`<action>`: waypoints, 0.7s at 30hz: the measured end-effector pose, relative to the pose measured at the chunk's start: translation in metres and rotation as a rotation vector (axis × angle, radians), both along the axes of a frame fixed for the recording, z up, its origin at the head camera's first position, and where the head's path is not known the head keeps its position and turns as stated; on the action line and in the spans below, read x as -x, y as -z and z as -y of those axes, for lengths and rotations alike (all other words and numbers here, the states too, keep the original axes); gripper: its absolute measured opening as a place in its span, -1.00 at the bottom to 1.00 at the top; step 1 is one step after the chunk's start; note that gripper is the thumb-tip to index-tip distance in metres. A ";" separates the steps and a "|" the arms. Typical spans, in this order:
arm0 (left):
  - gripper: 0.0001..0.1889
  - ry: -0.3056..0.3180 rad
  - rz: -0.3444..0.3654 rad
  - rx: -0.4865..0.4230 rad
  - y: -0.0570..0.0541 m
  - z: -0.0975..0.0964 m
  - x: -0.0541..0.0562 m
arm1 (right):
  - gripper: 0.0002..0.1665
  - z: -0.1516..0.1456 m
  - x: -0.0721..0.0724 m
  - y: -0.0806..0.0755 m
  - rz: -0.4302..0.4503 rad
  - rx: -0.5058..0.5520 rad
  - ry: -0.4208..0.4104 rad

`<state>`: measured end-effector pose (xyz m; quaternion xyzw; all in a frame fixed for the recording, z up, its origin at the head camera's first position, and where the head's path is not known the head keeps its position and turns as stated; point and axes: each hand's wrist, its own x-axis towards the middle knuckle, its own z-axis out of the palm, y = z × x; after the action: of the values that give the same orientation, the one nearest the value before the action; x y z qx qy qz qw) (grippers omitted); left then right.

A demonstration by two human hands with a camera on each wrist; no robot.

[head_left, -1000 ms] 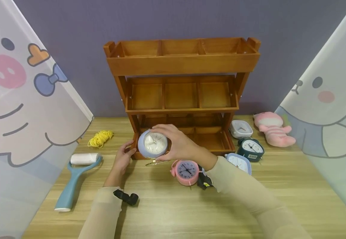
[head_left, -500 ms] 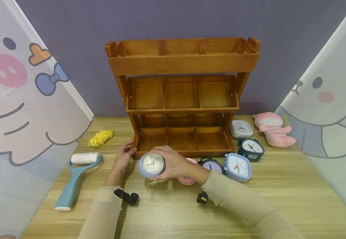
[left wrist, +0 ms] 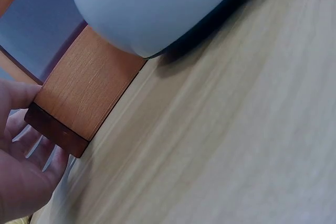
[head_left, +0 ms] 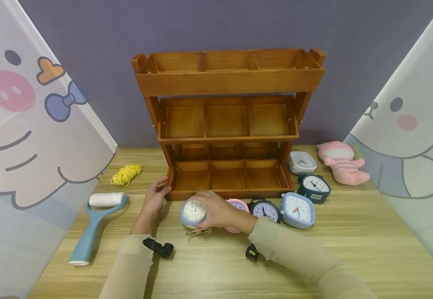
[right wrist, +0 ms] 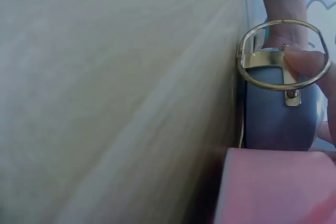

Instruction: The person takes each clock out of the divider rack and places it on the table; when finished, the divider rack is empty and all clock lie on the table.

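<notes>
My right hand (head_left: 216, 211) grips a round pale-blue clock (head_left: 193, 211) by its right side, low at the table in front of the shelf's left end. In the right wrist view a gold ring (right wrist: 257, 81) on a gold bracket sticks out from the clock, with my thumb (right wrist: 304, 62) over the bracket. My left hand (head_left: 153, 202) holds the lower left front corner of the wooden shelf (head_left: 231, 85), thumb on one side and fingers on the other in the left wrist view. Right of the blue clock, a pink alarm clock (head_left: 237, 203) is partly hidden behind my right hand.
A black clock (head_left: 265, 211), a blue square clock (head_left: 298, 210), a dark green clock (head_left: 314, 187) and a white clock (head_left: 301, 162) stand at the right. Beyond lies a pink plush toy (head_left: 341, 162). On the left are yellow string (head_left: 126, 174) and a blue-handled lint roller (head_left: 89, 232).
My right hand has brought the blue clock from in front of the shelf's lower left compartment down and toward me, then slightly right. The left hand has stayed on the shelf corner.
</notes>
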<state>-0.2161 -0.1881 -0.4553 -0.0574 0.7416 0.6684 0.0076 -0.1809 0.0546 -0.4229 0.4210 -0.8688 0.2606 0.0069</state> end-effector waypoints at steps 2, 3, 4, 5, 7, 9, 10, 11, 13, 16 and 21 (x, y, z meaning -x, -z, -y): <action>-0.49 -0.003 -0.002 -0.001 0.000 0.000 0.000 | -0.12 0.000 0.001 0.002 0.003 -0.012 0.002; -0.49 -0.004 -0.005 -0.001 0.000 0.000 0.000 | -0.12 0.000 0.001 0.002 0.001 -0.017 0.005; -0.50 -0.006 -0.009 -0.005 -0.001 0.000 0.001 | -0.12 0.000 0.002 0.003 -0.001 -0.022 0.007; -0.50 -0.006 -0.012 -0.003 -0.001 0.000 0.001 | -0.12 -0.001 0.002 0.003 -0.002 -0.022 0.009; -0.50 -0.006 -0.014 -0.005 -0.001 0.000 0.001 | -0.12 -0.001 0.003 0.004 -0.003 -0.014 0.009; -0.50 -0.003 -0.012 -0.005 -0.001 0.001 0.001 | -0.13 -0.002 0.003 0.005 -0.008 -0.005 0.011; -0.50 -0.002 -0.010 -0.006 0.000 0.001 0.001 | -0.12 -0.002 0.004 0.006 -0.008 -0.002 0.010; -0.50 -0.001 -0.008 -0.005 0.000 0.001 0.000 | -0.13 -0.003 0.004 0.006 -0.009 0.002 0.009; -0.50 -0.003 -0.006 -0.008 0.000 0.002 0.000 | -0.13 -0.003 0.004 0.006 -0.013 0.000 0.007; -0.50 -0.011 -0.005 -0.012 0.001 0.001 0.000 | -0.14 -0.003 0.005 0.005 -0.010 -0.016 0.013; -0.50 -0.015 -0.003 -0.010 0.002 -0.001 -0.001 | -0.12 -0.004 0.006 0.003 0.020 -0.039 0.037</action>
<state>-0.2155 -0.1876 -0.4574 -0.0620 0.7379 0.6721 0.0016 -0.1868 0.0582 -0.4256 0.4022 -0.8814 0.2476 -0.0053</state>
